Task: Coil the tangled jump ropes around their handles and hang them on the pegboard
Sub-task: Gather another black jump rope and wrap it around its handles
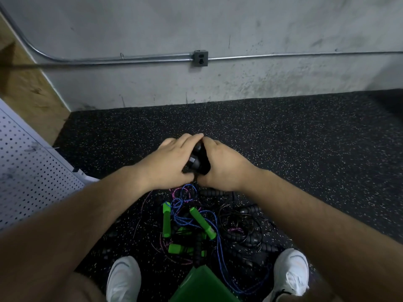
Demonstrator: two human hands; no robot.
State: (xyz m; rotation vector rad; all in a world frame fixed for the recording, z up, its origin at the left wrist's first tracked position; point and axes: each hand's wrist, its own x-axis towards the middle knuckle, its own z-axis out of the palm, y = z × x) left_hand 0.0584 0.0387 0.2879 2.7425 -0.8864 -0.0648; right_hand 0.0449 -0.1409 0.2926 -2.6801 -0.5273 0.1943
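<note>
The black handles (pixel 197 158) are held bundled above the floor (pixel 283 138), the left hand (pixel 172 162) and right hand (pixel 222 164) each keeping a tight grip round them, though any cord trailing into the tangled pile (pixel 189 227) beneath could snag and drag other ropes along.
</note>
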